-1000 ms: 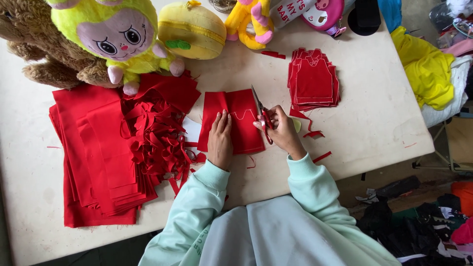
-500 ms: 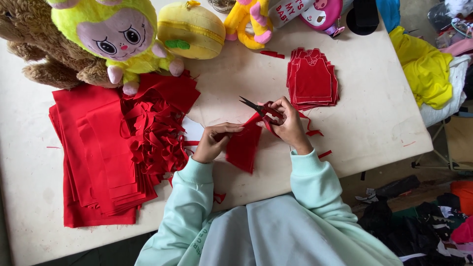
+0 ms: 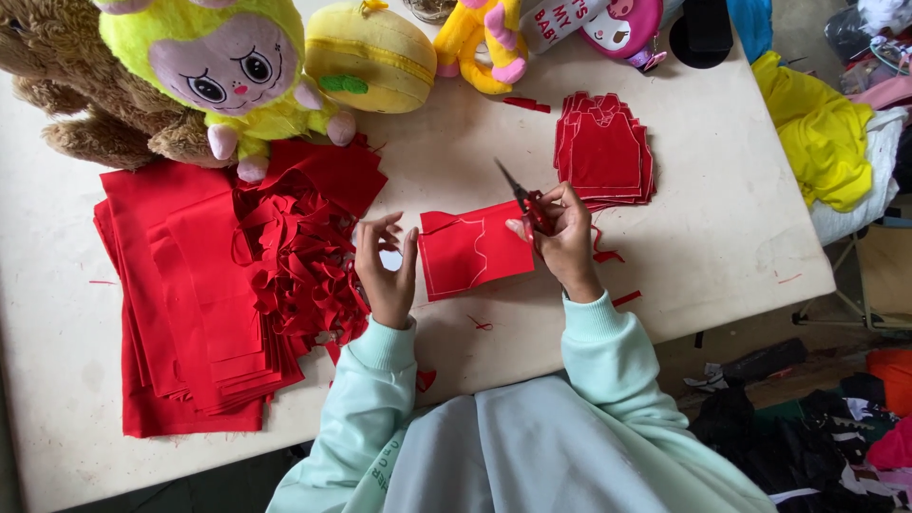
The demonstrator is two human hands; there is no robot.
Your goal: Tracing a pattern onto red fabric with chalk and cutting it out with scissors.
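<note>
My right hand (image 3: 565, 237) holds red-handled scissors (image 3: 524, 199), blades pointing up and left, and pinches the right edge of a red fabric piece (image 3: 472, 252) with chalk outlines that lies flat on the table. My left hand (image 3: 385, 268) hovers just left of the piece, fingers spread, holding nothing. A heap of red fabric scraps (image 3: 302, 258) lies beside the left hand. A stack of cut red garment shapes (image 3: 603, 150) sits above the right hand.
Stacked red fabric sheets (image 3: 180, 294) cover the table's left. Plush toys line the far edge: a brown one (image 3: 85, 104), a yellow-green one (image 3: 233, 71), a yellow round one (image 3: 370, 57). Yellow cloth (image 3: 817, 133) lies off the white table's (image 3: 741, 237) right edge.
The red piece was lifted and gripped by both hands half a second ago; now it lies flat, the left hand has let go and drawn left, the scissors still in the right.
</note>
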